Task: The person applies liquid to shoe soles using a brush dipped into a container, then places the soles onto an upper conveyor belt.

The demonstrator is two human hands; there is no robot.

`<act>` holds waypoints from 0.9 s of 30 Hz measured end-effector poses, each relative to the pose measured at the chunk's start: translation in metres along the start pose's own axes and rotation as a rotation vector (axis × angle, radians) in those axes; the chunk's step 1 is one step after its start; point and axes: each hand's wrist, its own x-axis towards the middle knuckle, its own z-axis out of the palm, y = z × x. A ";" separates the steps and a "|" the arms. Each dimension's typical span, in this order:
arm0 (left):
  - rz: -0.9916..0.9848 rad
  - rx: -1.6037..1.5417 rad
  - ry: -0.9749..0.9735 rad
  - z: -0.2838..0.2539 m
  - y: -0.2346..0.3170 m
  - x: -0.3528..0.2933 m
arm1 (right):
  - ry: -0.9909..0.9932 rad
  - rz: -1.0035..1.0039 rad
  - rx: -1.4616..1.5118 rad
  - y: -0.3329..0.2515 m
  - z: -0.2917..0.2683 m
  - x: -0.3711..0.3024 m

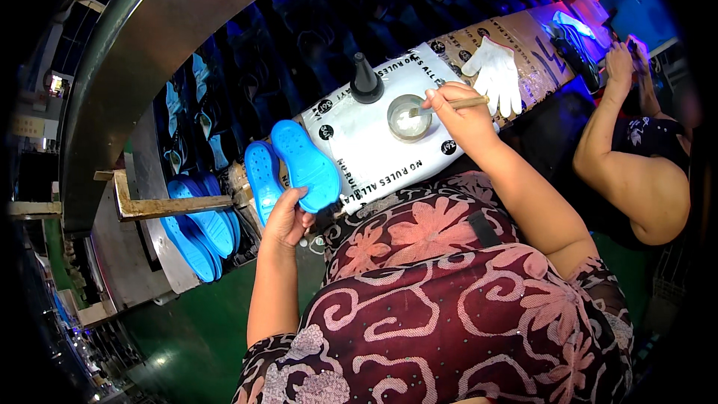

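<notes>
My left hand [289, 217] grips the heel end of a blue shoe sole [305, 164], its thumb on top, at the left edge of the white-covered board. A second blue sole [262, 178] lies just left of it, partly beside my fingers. In my right hand [465, 116] is a brush [456, 104] with a light handle, its bristle end tipped into a small round cup [409, 118] of whitish, clear contents. Behind the cup stands a dark cone-shaped bottle [366, 80].
A white glove [494, 77] lies on brown cardboard to the right. Stacked blue soles [200, 226] sit at left by a wooden-edged bracket [164, 206]. Dark racks with shoe parts run behind the board. A co-worker's arms [609, 150] work at far right, and a metal frame [127, 37] curves overhead.
</notes>
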 end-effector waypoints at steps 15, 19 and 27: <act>0.764 0.378 0.095 0.105 0.006 -0.036 | 0.088 0.317 0.476 -0.014 -0.017 -0.020; 0.865 0.458 0.123 0.120 0.004 -0.035 | 0.060 0.283 0.470 -0.053 -0.027 -0.028; 1.130 0.599 0.122 0.131 -0.001 -0.040 | -0.078 -0.442 0.112 -0.096 -0.026 -0.034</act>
